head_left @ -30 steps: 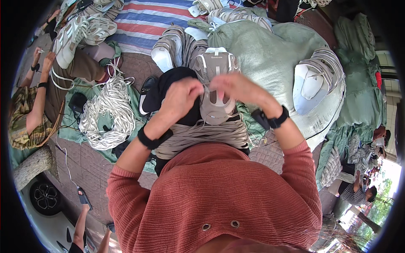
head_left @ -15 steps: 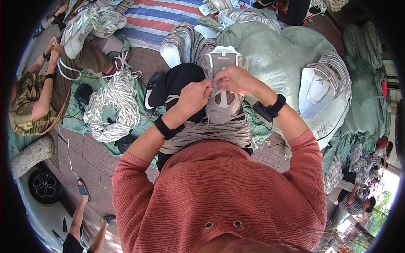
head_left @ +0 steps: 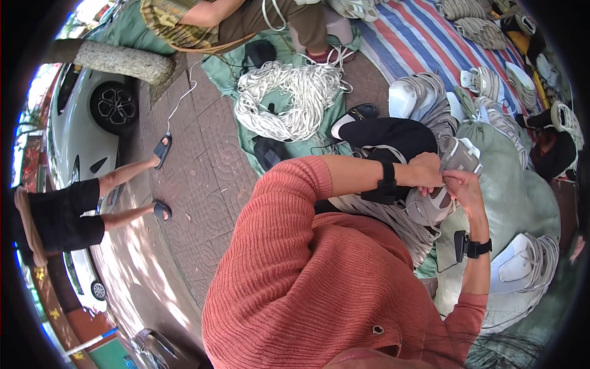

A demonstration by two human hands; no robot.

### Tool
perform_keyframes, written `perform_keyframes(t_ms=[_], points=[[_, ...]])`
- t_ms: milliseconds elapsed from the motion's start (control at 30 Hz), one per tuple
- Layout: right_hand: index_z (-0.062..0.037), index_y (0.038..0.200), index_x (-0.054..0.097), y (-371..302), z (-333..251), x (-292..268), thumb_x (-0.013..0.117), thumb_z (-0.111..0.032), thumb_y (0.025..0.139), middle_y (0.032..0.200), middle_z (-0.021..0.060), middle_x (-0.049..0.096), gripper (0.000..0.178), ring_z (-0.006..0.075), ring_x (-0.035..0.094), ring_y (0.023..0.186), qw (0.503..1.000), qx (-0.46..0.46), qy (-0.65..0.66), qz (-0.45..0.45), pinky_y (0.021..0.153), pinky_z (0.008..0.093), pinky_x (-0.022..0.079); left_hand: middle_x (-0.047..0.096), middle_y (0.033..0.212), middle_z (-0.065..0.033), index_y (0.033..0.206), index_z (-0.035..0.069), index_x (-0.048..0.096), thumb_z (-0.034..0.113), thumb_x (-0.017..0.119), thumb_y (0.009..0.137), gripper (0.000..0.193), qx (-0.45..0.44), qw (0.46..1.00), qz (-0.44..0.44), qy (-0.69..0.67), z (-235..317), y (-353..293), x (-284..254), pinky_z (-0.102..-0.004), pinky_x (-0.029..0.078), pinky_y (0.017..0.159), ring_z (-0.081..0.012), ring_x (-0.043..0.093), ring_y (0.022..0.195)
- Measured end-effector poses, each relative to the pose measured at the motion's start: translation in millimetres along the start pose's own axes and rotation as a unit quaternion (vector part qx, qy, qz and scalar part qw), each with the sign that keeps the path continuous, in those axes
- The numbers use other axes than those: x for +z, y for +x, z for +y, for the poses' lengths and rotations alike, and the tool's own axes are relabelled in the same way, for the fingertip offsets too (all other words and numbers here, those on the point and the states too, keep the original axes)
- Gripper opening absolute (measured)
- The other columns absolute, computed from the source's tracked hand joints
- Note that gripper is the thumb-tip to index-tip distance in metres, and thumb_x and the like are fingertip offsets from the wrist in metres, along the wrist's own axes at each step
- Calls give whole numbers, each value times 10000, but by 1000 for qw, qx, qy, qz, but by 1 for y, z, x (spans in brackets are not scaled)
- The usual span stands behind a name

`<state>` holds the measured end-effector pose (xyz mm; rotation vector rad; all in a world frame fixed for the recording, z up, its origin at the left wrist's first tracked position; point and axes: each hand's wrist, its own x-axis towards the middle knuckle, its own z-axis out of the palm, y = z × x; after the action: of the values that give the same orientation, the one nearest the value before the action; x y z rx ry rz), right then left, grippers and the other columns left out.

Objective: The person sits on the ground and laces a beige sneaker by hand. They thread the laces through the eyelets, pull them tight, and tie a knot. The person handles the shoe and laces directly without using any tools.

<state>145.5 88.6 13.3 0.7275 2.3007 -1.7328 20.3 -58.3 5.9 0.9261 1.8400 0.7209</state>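
Note:
A grey and white shoe upper (head_left: 424, 212) rests across my lap with its tongue (head_left: 460, 158) pointing away. Over its lacing area my left hand (head_left: 425, 170) is closed, fingertips bent down to a pale shoelace. Beside it, almost touching, my right hand (head_left: 464, 186) is closed too, thumb and fingers pinched at the same lace. The lace itself is mostly hidden between the fingers. A bunch of grey-beige laces (head_left: 393, 215) lies over my thighs under the upper. Black straps with small devices circle both my wrists.
A large coil of white laces (head_left: 313, 92) lies on green sheeting, near another person's leg (head_left: 307, 31). Stacked shoe uppers (head_left: 402, 98) stand beyond my knee, by a striped sheet (head_left: 424, 37). Green sacks (head_left: 510, 197) bulge at right, bearing more uppers (head_left: 519, 264). A passer-by and cars are left.
My view has swung left, so the scene sits further right and the passer-by shows more fully. My hands stay together at the upper's lacing, with the left wrist now turned over.

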Motion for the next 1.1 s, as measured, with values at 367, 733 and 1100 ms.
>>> perform_keyframes(t_ms=[367,733,1100], points=[[-55,880,693,-14,-20,-17,648,-40,665,956,65,571,220,246,521,1010,840,-375,-391,14,901,405,401,696,899,-118,1150,146,573,230,709,811,375,249,921,-35,297,4,23,-40,-452,511,735,-343,666,893],[-91,863,728,-20,1,-8,644,-28,731,765,18,577,169,236,522,814,908,-294,-291,68,798,379,426,659,697,-128,960,107,582,366,700,828,314,339,893,6,294,-14,24,-38,-451,487,603,-351,660,719],[-150,861,746,19,-10,-9,730,-154,771,806,6,634,91,253,597,869,928,-169,-332,-7,737,390,461,633,657,-130,930,75,530,390,665,860,350,368,880,61,294,-30,28,-31,-442,483,551,-355,648,652]])
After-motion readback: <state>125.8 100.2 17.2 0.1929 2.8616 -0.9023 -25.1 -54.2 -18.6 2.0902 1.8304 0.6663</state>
